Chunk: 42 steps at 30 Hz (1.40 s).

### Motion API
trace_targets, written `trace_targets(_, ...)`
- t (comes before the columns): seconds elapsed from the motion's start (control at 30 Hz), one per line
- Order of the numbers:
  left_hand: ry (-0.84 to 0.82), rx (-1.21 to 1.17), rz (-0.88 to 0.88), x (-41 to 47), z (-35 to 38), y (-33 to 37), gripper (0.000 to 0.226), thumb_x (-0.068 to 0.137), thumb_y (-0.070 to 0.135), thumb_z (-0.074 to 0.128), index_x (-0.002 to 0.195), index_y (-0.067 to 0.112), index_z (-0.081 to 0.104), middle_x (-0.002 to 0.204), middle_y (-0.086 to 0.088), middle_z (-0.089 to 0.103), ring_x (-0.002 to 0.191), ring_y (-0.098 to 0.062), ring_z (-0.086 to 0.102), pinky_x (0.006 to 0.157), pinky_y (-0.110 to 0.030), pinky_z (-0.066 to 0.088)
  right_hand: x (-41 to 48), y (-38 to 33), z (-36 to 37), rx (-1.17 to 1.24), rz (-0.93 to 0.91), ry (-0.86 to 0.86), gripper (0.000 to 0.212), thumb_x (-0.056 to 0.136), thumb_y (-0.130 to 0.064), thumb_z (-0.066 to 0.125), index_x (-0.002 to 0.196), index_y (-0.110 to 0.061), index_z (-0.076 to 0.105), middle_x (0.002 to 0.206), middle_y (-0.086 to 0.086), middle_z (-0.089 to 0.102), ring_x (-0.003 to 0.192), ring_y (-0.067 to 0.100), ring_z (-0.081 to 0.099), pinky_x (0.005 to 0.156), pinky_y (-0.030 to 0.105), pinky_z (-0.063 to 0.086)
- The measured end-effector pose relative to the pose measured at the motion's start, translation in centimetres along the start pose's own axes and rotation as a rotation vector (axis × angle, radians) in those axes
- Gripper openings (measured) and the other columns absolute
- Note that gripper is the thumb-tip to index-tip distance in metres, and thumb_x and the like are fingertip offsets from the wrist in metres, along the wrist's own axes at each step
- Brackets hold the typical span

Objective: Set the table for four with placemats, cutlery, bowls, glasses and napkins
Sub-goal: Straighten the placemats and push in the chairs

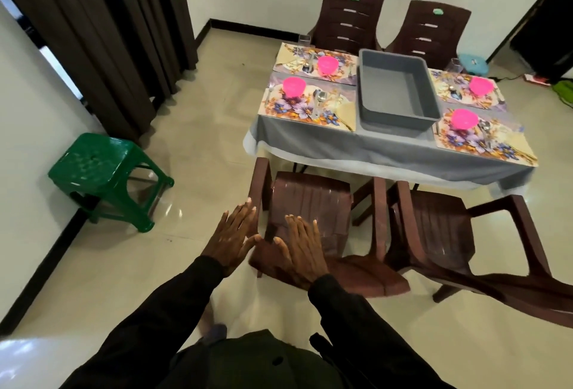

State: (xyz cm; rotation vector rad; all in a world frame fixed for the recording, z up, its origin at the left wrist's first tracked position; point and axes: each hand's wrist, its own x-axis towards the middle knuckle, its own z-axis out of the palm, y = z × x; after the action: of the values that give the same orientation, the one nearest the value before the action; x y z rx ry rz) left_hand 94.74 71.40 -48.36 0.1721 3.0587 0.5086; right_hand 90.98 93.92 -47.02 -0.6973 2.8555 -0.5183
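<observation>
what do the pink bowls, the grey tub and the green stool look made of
Pink bowls: likely plastic, vivid uniform colour, slightly translucent. Grey tub: probably moulded plastic, matte, with rounded corners and a rolled rim. Green stool: plastic, glossy, with light glinting off its patterned seat.

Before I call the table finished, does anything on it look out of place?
Yes: the empty grey tub sits in the middle of the table, between the floral placemats, and belongs to no place setting. The pink bowls stand upright; nothing looks spilled.
</observation>
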Motion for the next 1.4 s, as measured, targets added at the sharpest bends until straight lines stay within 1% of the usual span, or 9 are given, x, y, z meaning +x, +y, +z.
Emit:
trace_targets(0.3,-0.001,0.042,0.064,3.8,-6.3,-14.1,0.076,0.105,0.063,0.007,0.163,0.015,0.017,0.171,-0.001,-0.002,0.157,-0.012,-0.007,0.126,-0.042,0.004,12.5,-9.2,1.9,0.021,0.082,0.033,0.073,0.103,-0.059,0.012,0.157,-0.013,0.027,0.160,0.008,0.035,0.150,0.024,0.026,0.126,0.054,0.007)
trace_targets(0.43,-0.029,0.037,0.063,6.3,-8.3,-19.6,0.074,0.104,0.063,0.007,0.163,0.018,0.008,0.171,0.000,-0.009,0.156,-0.010,-0.014,0.127,-0.038,-0.004,16.8,-13.0,3.9,0.052,0.140,-0.019,0.077,0.102,-0.063,0.006,0.160,-0.014,0.020,0.165,0.008,0.026,0.154,0.023,0.019,0.127,0.052,0.004)
trace_targets(0.6,-0.016,0.037,0.113,10.2,-9.5,-23.7,0.071,0.107,0.059,0.013,0.163,0.015,0.013,0.171,0.000,-0.005,0.157,-0.011,-0.010,0.127,-0.040,0.000,21.8,-15.4,3.7,0.024,0.161,-0.020,0.081,0.099,-0.065,0.001,0.159,-0.014,0.020,0.164,0.008,0.027,0.154,0.024,0.019,0.127,0.052,0.006)
trace_targets(0.77,-0.023,0.011,0.151,16.1,-10.4,-27.6,0.072,0.106,0.060,0.012,0.163,0.017,0.010,0.171,0.003,-0.006,0.156,-0.009,-0.014,0.127,-0.038,-0.003,28.3,-14.9,3.8,0.067,0.246,0.015,0.078,0.099,-0.063,0.010,0.155,-0.013,0.028,0.157,0.010,0.037,0.148,0.026,0.031,0.125,0.053,0.015)
trace_targets(0.9,-0.010,0.056,0.192,22.6,-11.2,-30.6,0.072,0.106,0.059,0.008,0.163,0.016,0.012,0.171,-0.001,-0.002,0.158,-0.015,-0.006,0.127,-0.039,0.000,34.8,-13.6,3.4,0.057,0.294,0.039,0.092,0.093,-0.071,-0.004,0.155,-0.012,0.030,0.158,0.011,0.037,0.149,0.028,0.030,0.126,0.052,0.012)
trace_targets(1.03,-0.020,0.102,0.232,29.8,-12.8,-33.1,0.075,0.106,0.059,0.004,0.162,0.012,0.020,0.171,-0.005,0.007,0.158,-0.020,0.005,0.126,-0.041,0.003,41.9,-12.3,2.3,0.043,0.308,0.056,0.076,0.098,-0.059,0.010,0.151,-0.010,0.034,0.153,0.014,0.041,0.143,0.032,0.037,0.124,0.052,0.019)
trace_targets(1.17,-0.008,0.140,0.270,38.1,-14.3,-35.3,0.072,0.108,0.057,0.007,0.161,0.011,0.025,0.170,-0.006,0.014,0.157,-0.021,0.012,0.126,-0.043,0.010,49.0,-10.6,0.4,0.055,0.285,0.076,0.080,0.099,-0.060,0.008,0.151,-0.006,0.038,0.152,0.016,0.044,0.143,0.033,0.040,0.123,0.051,0.024)
trace_targets(1.27,-0.053,0.145,0.290,43.6,-15.2,-36.0,0.073,0.108,0.055,0.005,0.158,0.011,0.032,0.169,-0.008,0.020,0.156,-0.023,0.017,0.126,-0.047,0.020,53.8,-9.1,-1.0,0.114,0.285,0.179,0.075,0.103,-0.058,0.014,0.142,-0.003,0.047,0.137,0.018,0.055,0.126,0.035,0.053,0.112,0.047,0.041)
trace_targets(1.4,-0.061,0.144,0.349,49.4,-15.8,-36.9,0.072,0.109,0.054,0.008,0.150,0.011,0.047,0.164,-0.009,0.033,0.153,-0.025,0.029,0.124,-0.047,0.022,58.0,-8.0,-2.2,0.065,0.263,0.192,0.061,0.105,-0.047,0.029,0.139,-0.001,0.052,0.134,0.020,0.059,0.123,0.034,0.056,0.108,0.044,0.045)
